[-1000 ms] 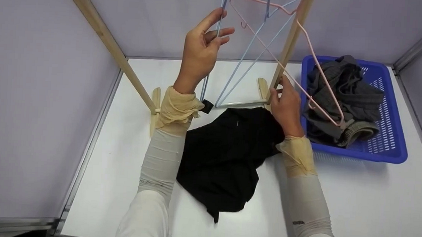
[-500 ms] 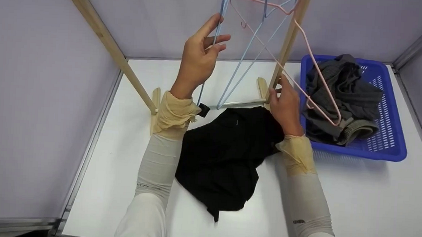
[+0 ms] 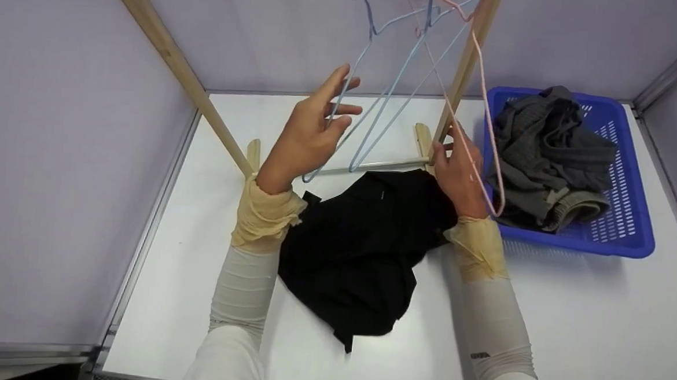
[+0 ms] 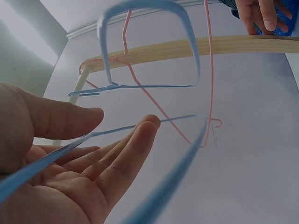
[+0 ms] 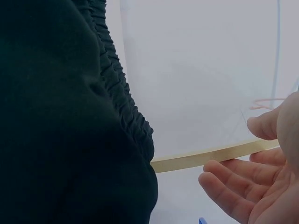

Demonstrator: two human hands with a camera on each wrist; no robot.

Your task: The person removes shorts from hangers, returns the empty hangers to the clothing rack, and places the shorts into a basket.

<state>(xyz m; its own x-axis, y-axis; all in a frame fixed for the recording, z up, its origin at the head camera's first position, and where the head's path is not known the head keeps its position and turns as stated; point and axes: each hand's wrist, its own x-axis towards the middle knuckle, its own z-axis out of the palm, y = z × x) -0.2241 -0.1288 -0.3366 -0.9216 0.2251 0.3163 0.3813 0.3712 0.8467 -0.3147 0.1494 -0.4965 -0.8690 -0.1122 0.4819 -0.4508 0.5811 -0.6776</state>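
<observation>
While it hangs on the rack: the blue hanger (image 3: 378,99) lies loosely across the left hand (image 3: 309,136).
Handling: it looks light, thin and springy; a hold at the shoulder bend seems safest.
Left fingers (image 4: 126,149): relaxed, almost straight, the wire resting on them.
Right hand (image 3: 458,173): fingers relaxed, beside the black garment (image 3: 359,243) on the counter (image 3: 569,329).
Count: two blue hangers, one pink hanger (image 3: 481,122), one blue basket (image 3: 632,223).
</observation>
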